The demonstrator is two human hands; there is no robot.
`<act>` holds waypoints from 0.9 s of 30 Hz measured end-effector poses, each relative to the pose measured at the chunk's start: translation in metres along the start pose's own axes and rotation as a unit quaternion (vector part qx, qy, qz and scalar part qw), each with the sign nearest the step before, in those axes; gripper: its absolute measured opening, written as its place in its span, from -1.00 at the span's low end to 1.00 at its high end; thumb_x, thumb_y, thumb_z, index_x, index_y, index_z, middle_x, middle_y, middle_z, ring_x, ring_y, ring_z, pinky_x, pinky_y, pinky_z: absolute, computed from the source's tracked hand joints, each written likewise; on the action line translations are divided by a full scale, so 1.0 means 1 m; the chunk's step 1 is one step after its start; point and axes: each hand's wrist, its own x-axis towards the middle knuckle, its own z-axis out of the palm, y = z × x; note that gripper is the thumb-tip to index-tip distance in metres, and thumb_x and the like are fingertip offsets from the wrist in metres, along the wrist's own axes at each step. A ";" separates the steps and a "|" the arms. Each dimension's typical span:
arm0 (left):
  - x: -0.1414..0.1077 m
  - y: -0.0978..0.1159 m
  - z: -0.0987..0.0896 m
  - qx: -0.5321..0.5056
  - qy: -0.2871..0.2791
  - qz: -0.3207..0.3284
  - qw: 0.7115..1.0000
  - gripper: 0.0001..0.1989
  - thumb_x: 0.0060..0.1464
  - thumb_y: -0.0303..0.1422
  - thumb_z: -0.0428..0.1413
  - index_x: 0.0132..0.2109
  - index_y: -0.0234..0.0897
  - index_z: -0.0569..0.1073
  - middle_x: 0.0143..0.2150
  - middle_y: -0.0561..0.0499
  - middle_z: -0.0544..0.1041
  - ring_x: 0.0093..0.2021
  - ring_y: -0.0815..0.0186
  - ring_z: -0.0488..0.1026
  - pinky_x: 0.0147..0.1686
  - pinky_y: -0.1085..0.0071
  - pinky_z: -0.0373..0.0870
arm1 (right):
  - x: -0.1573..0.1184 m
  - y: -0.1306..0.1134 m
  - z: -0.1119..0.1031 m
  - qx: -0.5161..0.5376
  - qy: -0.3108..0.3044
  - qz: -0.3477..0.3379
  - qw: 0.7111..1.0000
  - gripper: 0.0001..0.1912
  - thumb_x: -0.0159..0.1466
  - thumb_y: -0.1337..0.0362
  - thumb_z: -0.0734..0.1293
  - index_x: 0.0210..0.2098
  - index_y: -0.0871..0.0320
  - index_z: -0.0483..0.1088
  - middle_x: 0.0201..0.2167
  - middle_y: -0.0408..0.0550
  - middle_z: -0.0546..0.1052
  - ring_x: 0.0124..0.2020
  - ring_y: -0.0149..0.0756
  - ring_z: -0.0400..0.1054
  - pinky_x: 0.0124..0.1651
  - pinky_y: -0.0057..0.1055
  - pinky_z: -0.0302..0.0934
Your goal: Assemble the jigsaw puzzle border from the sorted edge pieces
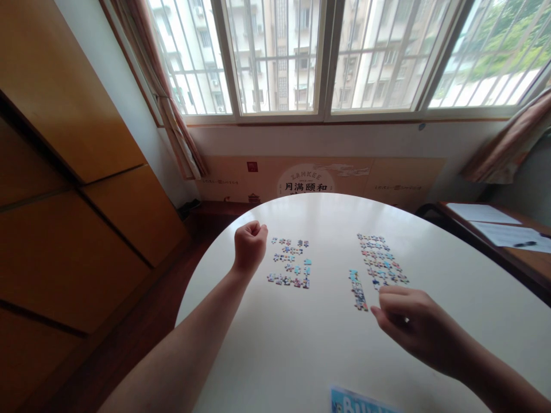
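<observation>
My left hand (250, 248) is closed in a fist above the table, just left of a loose group of jigsaw puzzle pieces (287, 281). No object shows in that fist. On the other side, my right hand (415, 321) is held with curled fingers, thumb and forefinger beside the pieces. Whatever its fingertips may hold is hidden. Next to its thumb lies a joined strip of puzzle pieces (358, 291), tilted slightly. Just beyond the right hand, rows of puzzle pieces (381, 255) lie on the table, the nearest partly covered by the fingers.
The round white table (327, 355) fills the middle. A blue printed card or box (361, 401) is cut off at the near edge. Papers (510, 235) rest on a brown desk at right. Wooden cabinets (120, 246) stand at left, and a printed cardboard panel (267, 172) lies beneath the barred window.
</observation>
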 end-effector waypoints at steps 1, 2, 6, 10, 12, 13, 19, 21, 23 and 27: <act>0.000 0.001 0.000 0.000 -0.004 -0.001 1.000 -0.56 -0.01 -0.34 0.08 -0.57 -0.18 -0.09 -0.60 0.17 -0.11 -0.57 0.44 -0.13 -0.54 0.39 -0.13 | 0.000 0.000 0.000 0.000 -0.001 0.000 1.000 -0.58 0.36 0.39 0.20 -0.49 0.13 -0.16 -0.59 -0.22 0.13 -0.57 -0.50 0.05 -0.47 -0.50 -0.04; -0.001 0.002 0.000 -0.001 -0.007 -0.002 1.000 -0.56 -0.01 -0.34 0.08 -0.57 -0.18 -0.09 -0.60 0.17 -0.12 -0.57 0.44 -0.14 -0.54 0.39 -0.14 | 0.000 0.000 0.000 0.000 -0.003 0.000 1.000 -0.58 0.36 0.39 0.20 -0.49 0.12 -0.16 -0.59 -0.22 0.13 -0.57 -0.50 0.06 -0.47 -0.50 -0.04; -0.002 0.008 -0.001 -0.006 -0.013 0.004 1.000 -0.56 0.00 -0.33 0.08 -0.57 -0.18 -0.09 -0.60 0.17 -0.13 -0.57 0.44 -0.15 -0.55 0.40 -0.15 | -0.001 0.001 0.000 0.000 -0.001 0.002 1.000 -0.58 0.37 0.38 0.20 -0.49 0.12 -0.16 -0.59 -0.23 0.11 -0.57 -0.50 0.05 -0.46 -0.50 -0.04; -0.004 0.009 -0.001 -0.005 -0.027 0.015 1.000 -0.55 0.02 -0.32 0.07 -0.58 -0.18 -0.10 -0.60 0.17 -0.13 -0.57 0.44 -0.15 -0.55 0.39 -0.15 | -0.001 0.000 0.000 0.005 0.002 0.002 1.000 -0.58 0.37 0.39 0.20 -0.50 0.12 -0.15 -0.59 -0.23 0.11 -0.57 -0.50 0.04 -0.46 -0.50 -0.03; -0.004 0.008 0.000 0.005 -0.038 0.020 0.999 -0.54 0.03 -0.31 0.07 -0.58 -0.18 -0.10 -0.60 0.17 -0.13 -0.57 0.43 -0.15 -0.55 0.39 -0.14 | -0.001 -0.001 -0.001 0.008 0.004 0.000 1.000 -0.58 0.37 0.38 0.21 -0.50 0.12 -0.15 -0.59 -0.23 0.11 -0.57 -0.49 0.04 -0.47 -0.50 -0.04; -0.005 0.007 0.000 0.011 -0.044 0.023 0.999 -0.54 0.04 -0.31 0.07 -0.58 -0.18 -0.10 -0.60 0.17 -0.12 -0.57 0.43 -0.14 -0.55 0.39 -0.14 | 0.000 -0.001 -0.002 0.007 0.006 -0.002 1.000 -0.57 0.37 0.38 0.21 -0.50 0.12 -0.15 -0.59 -0.23 0.10 -0.57 -0.49 0.03 -0.47 -0.50 -0.04; -0.005 0.001 0.000 0.070 -0.076 0.034 0.994 -0.56 0.04 -0.32 0.05 -0.58 -0.19 -0.10 -0.61 0.16 -0.11 -0.57 0.42 -0.12 -0.54 0.40 -0.10 | 0.000 -0.002 -0.005 0.006 0.017 -0.006 1.000 -0.57 0.36 0.39 0.20 -0.50 0.12 -0.16 -0.60 -0.23 0.08 -0.57 -0.48 0.00 -0.48 -0.49 -0.04; -0.003 -0.001 -0.001 0.104 -0.066 0.047 0.991 -0.55 0.05 -0.31 0.05 -0.58 -0.19 -0.10 -0.61 0.16 -0.11 -0.57 0.41 -0.11 -0.53 0.39 -0.09 | 0.000 -0.001 -0.005 0.010 0.014 0.002 1.000 -0.57 0.35 0.38 0.21 -0.50 0.11 -0.16 -0.59 -0.23 0.09 -0.56 -0.47 0.00 -0.48 -0.49 -0.04; -0.002 -0.004 -0.002 0.132 -0.052 0.064 0.988 -0.54 0.08 -0.30 0.05 -0.58 -0.20 -0.10 -0.61 0.16 -0.11 -0.56 0.40 -0.10 -0.52 0.39 -0.08 | 0.000 0.000 -0.004 0.015 0.011 0.007 1.000 -0.57 0.34 0.39 0.21 -0.51 0.11 -0.16 -0.59 -0.23 0.10 -0.56 -0.47 0.01 -0.47 -0.48 -0.04; -0.001 -0.005 -0.002 0.145 -0.052 0.078 0.985 -0.51 0.11 -0.26 0.06 -0.58 -0.20 -0.09 -0.61 0.16 -0.12 -0.56 0.40 -0.09 -0.51 0.38 -0.07 | 0.000 0.000 -0.004 0.015 0.013 0.006 1.000 -0.57 0.34 0.40 0.22 -0.50 0.12 -0.16 -0.59 -0.23 0.10 -0.56 -0.47 0.00 -0.47 -0.48 -0.05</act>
